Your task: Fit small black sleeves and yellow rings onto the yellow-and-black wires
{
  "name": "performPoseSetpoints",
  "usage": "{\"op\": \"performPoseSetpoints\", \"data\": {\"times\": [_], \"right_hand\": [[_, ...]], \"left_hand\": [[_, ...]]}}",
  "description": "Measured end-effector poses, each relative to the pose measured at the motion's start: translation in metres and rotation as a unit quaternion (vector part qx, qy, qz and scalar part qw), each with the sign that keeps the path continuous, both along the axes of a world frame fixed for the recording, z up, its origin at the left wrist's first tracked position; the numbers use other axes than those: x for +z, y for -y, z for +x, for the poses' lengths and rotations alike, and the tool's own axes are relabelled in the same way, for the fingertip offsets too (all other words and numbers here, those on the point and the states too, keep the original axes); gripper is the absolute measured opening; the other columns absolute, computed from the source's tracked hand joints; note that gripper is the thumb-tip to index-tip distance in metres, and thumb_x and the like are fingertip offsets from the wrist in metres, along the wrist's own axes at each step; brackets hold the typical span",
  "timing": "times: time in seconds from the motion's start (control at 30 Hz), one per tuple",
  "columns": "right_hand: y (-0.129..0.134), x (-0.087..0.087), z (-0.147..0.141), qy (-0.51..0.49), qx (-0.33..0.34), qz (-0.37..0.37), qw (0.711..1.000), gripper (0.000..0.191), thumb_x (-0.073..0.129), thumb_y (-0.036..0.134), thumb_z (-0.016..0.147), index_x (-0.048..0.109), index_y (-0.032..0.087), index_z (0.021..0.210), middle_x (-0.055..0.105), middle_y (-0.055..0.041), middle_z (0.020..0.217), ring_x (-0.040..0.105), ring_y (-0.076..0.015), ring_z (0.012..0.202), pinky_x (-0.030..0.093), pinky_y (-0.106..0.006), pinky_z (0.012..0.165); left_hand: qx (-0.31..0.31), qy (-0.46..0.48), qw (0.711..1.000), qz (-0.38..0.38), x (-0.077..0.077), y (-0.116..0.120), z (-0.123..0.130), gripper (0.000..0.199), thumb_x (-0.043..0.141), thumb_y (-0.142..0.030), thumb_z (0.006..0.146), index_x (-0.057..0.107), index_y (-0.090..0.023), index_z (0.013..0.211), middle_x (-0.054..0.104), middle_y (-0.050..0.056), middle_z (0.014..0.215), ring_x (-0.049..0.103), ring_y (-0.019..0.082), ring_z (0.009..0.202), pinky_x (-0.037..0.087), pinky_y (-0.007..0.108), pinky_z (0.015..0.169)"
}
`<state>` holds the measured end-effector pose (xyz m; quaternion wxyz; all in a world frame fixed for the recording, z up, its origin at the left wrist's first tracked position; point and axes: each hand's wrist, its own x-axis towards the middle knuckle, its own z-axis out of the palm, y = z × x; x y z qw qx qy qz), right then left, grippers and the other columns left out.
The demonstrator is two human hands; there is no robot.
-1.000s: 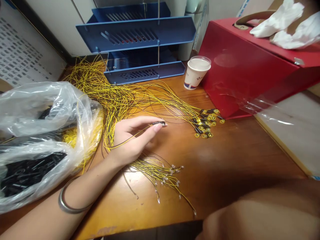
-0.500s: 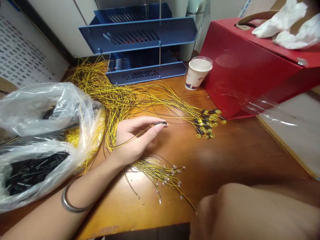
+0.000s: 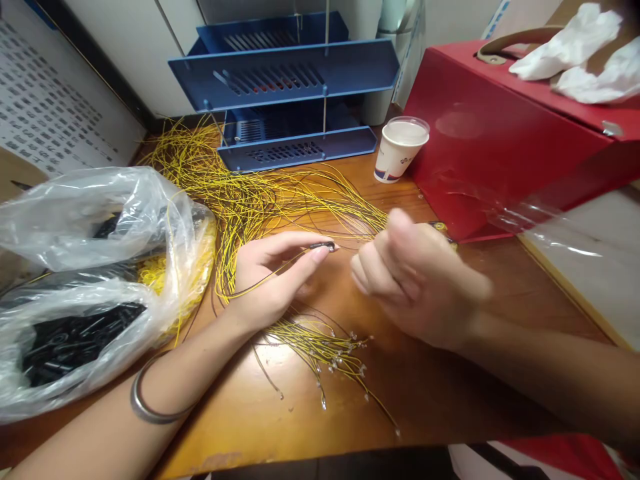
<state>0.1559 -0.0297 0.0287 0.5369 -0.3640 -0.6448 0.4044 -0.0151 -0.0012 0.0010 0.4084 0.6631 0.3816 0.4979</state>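
Observation:
Thumb and forefinger of my left hand (image 3: 267,275) pinch the black-sleeved end of an LED wire (image 3: 323,246); its yellow and black leads run back over the hand. My right hand (image 3: 420,287), blurred by motion, is curled into a fist just right of that end, apart from it. Whatever it may hold is hidden. Below the hands lies a bunch of yellow and black wires (image 3: 313,343) with small clear LED tips. Behind my right hand, yellow-capped ends (image 3: 441,228) of other wires are mostly covered.
A plastic bag of black tubes (image 3: 80,340) stands at the left, beside a heap of yellow wires (image 3: 200,160). At the back are a blue tray rack (image 3: 295,73), a paper cup (image 3: 400,152) and a red box (image 3: 480,133). The table's front edge (image 3: 280,460) is near me.
My right hand has risen from the lower right and moved up and left, close to my left hand, and now covers most of the yellow caps. My left hand keeps its pinch.

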Motion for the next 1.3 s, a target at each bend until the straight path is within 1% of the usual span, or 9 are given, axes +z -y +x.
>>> {"op": "performPoseSetpoints", "data": {"times": [0.1,0.23,0.33,0.47,0.6,0.77,0.93,1.17,1.3], "right_hand": [[-0.013,-0.025,-0.003,-0.094,0.024,-0.046,0.994,0.059,0.046,0.036,0.099,0.024,0.02,0.046,0.024,0.0051,0.039,0.023,-0.0064,0.038,0.019,-0.028,0.041],[-0.019,-0.051,-0.001,-0.051,-0.012,0.063,0.997,0.044,0.057,0.022,0.092,0.03,0.02,0.058,0.029,0.0062,0.052,0.026,-0.0064,0.047,0.021,-0.026,0.046],[-0.019,-0.055,0.0,-0.027,-0.054,0.086,0.994,0.021,0.067,0.015,0.082,0.047,0.022,0.084,0.036,0.0084,0.058,0.032,-0.0072,0.047,0.022,-0.023,0.042],[-0.02,-0.054,0.0,0.046,-0.052,0.149,0.986,0.035,0.067,0.01,0.081,0.057,0.021,0.113,0.037,0.0093,0.057,0.032,-0.0066,0.044,0.024,-0.022,0.039],[-0.024,-0.055,0.0,0.06,-0.058,0.222,0.971,0.026,0.068,0.009,0.081,0.065,0.02,0.105,0.041,0.0084,0.056,0.033,-0.0054,0.044,0.029,-0.022,0.042],[-0.026,-0.057,-0.001,0.065,-0.092,0.244,0.963,0.02,0.069,0.01,0.083,0.069,0.02,0.099,0.053,0.0043,0.06,0.045,-0.0075,0.051,0.035,-0.023,0.047],[-0.026,-0.061,-0.001,0.067,-0.122,0.207,0.968,0.018,0.066,0.014,0.086,0.069,0.022,0.102,0.06,0.0019,0.067,0.052,-0.009,0.055,0.039,-0.024,0.048],[-0.024,-0.064,-0.001,0.067,-0.144,0.16,0.974,0.018,0.067,0.017,0.086,0.069,0.023,0.103,0.066,-0.0011,0.08,0.06,-0.0113,0.064,0.047,-0.025,0.053],[-0.025,-0.062,-0.001,0.075,-0.123,0.151,0.978,0.02,0.066,0.016,0.085,0.068,0.021,0.104,0.068,-0.0017,0.086,0.053,-0.0078,0.052,0.042,-0.024,0.046]], "left_hand": [[0.008,-0.007,1.0,0.004,-0.002,0.0,-0.001,0.01,0.073,-0.024,0.083,0.077,-0.018,0.091,0.076,0.002,0.075,0.063,0.008,0.052,0.049,0.014,0.045],[0.003,0.002,1.0,0.002,-0.005,-0.001,-0.001,0.011,0.073,-0.025,0.083,0.077,-0.018,0.09,0.077,0.003,0.08,0.065,0.009,0.055,0.05,0.014,0.047],[-0.013,0.003,1.0,-0.003,-0.005,-0.001,-0.002,0.01,0.072,-0.024,0.083,0.077,-0.018,0.089,0.075,0.002,0.075,0.063,0.008,0.051,0.05,0.014,0.047],[-0.045,0.013,0.999,-0.026,-0.005,-0.001,-0.002,0.012,0.071,-0.025,0.084,0.076,-0.018,0.092,0.075,0.002,0.074,0.063,0.009,0.051,0.052,0.017,0.048],[-0.045,0.025,0.998,-0.026,-0.005,-0.001,-0.002,0.011,0.071,-0.023,0.083,0.077,-0.018,0.092,0.075,0.002,0.074,0.063,0.009,0.052,0.051,0.017,0.048],[-0.05,0.011,0.998,-0.021,-0.005,-0.003,-0.004,0.014,0.068,-0.024,0.086,0.077,-0.017,0.095,0.077,0.004,0.082,0.07,0.014,0.068,0.056,0.021,0.06],[-0.049,0.001,0.999,-0.012,-0.005,-0.004,-0.005,0.019,0.066,-0.029,0.089,0.077,-0.019,0.1,0.076,0.004,0.082,0.07,0.015,0.071,0.057,0.024,0.065],[0.022,0.011,1.0,-0.015,-0.006,-0.003,-0.001,0.013,0.071,-0.03,0.085,0.076,-0.02,0.093,0.074,0.003,0.08,0.061,0.009,0.056,0.049,0.02,0.049],[0.038,0.0,0.999,-0.003,-0.006,-0.004,0.0,0.012,0.071,-0.03,0.085,0.076,-0.02,0.09,0.075,0.003,0.08,0.066,0.012,0.064,0.052,0.022,0.055]]}}
